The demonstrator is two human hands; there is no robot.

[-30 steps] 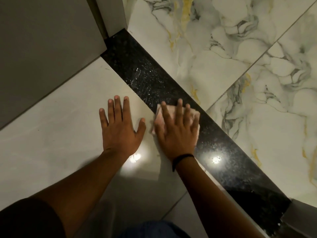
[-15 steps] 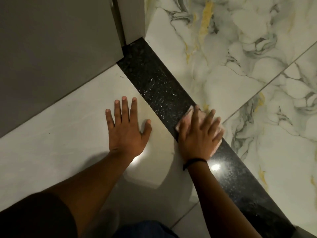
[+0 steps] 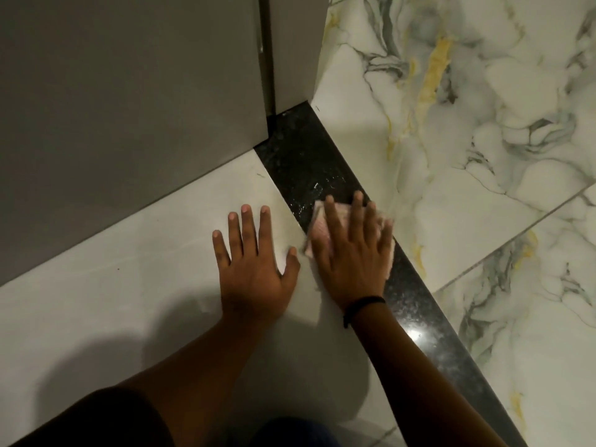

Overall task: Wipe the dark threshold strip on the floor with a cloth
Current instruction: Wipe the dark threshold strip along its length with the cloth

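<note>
On the dark threshold strip [image 3: 416,304], my right hand [image 3: 351,250] presses flat, fingers spread, on a pink cloth [image 3: 325,221]. Left of it, my left hand [image 3: 254,269] lies spread on pale floor [image 3: 129,285].

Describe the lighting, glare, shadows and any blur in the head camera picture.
Head view: dim, warm light; a bright glare spot on the polished dark threshold strip beside the right wrist; soft shadows of both arms fall on the pale tile; the right hand and pink cloth are slightly motion-blurred, while the left hand, flat on the tile, is sharper; straight tile lines bend a little near the edges.
</note>
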